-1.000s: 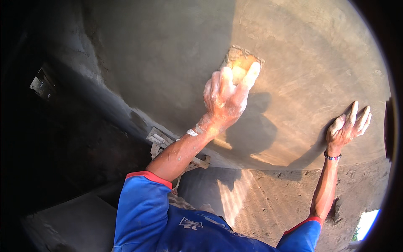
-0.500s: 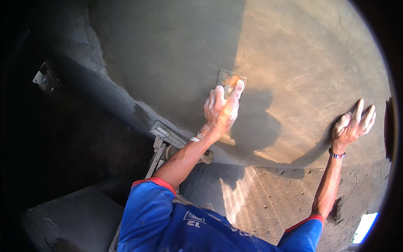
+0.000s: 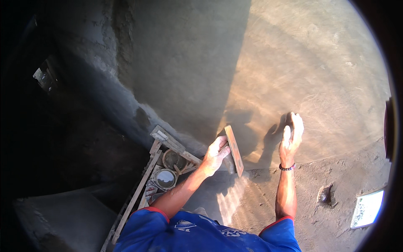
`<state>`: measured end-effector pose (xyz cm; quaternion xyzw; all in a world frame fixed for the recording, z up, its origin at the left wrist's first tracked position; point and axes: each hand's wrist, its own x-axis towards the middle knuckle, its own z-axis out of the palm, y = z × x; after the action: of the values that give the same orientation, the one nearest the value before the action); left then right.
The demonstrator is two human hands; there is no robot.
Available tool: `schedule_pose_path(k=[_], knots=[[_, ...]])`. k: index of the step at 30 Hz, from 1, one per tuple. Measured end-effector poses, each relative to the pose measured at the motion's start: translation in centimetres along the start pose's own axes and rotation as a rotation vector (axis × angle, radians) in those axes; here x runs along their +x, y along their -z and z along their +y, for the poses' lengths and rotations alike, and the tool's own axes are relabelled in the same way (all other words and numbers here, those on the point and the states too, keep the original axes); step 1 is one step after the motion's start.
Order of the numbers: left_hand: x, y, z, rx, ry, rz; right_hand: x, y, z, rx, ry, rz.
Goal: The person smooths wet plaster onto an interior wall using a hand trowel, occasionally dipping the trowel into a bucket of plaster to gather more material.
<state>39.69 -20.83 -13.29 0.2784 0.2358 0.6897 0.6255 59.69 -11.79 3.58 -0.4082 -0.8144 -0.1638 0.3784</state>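
My left hand (image 3: 214, 158), powdery with plaster, grips a plastering float (image 3: 235, 152) by its back. The float is a small flat rectangular board, now seen nearly edge-on and tilted. It appears held away from the smooth grey plastered surface (image 3: 302, 75). My right hand (image 3: 291, 137) is raised to the right of the float, fingers stretched and thumb apart, with nothing in it. Its shadow falls on the plaster beside it, so it seems off the surface. Strong sunlight covers the right part of the plaster, while the left part lies in shade.
Low on the left stands a wooden frame (image 3: 138, 197) with a round container (image 3: 174, 158) and a bucket (image 3: 165, 179) on it. A rougher wall (image 3: 268, 193) with a small hole (image 3: 325, 195) runs along the lower right, near a bright opening (image 3: 366, 208). The far left is dark.
My left hand has drawn the float down off the plaster and turned it edge-on. My right hand has left the surface and moved left, closer to the float.
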Motion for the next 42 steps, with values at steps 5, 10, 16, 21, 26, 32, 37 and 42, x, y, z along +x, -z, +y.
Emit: schedule_pose_path(k=[5,10,16,21,26,32,37,42], knots=[[-0.9,-0.4,5.5,0.09,0.018,-0.36,-12.4,-7.8,-6.5,1.414,-0.919,-0.595],[-0.5,0.5,9.7,0.226,0.305,-0.402,-13.3,-7.6,-11.6,2.233,-1.136,-0.676],[-0.1,1.1,7.4,-0.077,0.133,-0.537,-15.1,-7.8,-11.6,2.424,-1.064,-0.379],[-0.4,9.2,2.5,0.145,0.028,0.037,-2.8,-0.4,-11.4,1.046,-0.603,-0.259],[-3.8,13.4,-2.6,0.214,0.119,0.268,11.6,1.2,-10.0,-0.263,0.415,-0.019],[-5.2,12.5,-6.1,0.162,0.224,0.253,18.4,-2.4,-10.7,-0.742,0.552,-0.223],[-4.3,13.8,-4.1,0.241,0.251,0.227,13.4,-4.6,-8.8,-0.758,0.655,-0.534],[-6.1,18.5,-3.4,0.31,0.13,0.327,18.0,-0.8,-9.0,-0.654,0.459,-0.179]])
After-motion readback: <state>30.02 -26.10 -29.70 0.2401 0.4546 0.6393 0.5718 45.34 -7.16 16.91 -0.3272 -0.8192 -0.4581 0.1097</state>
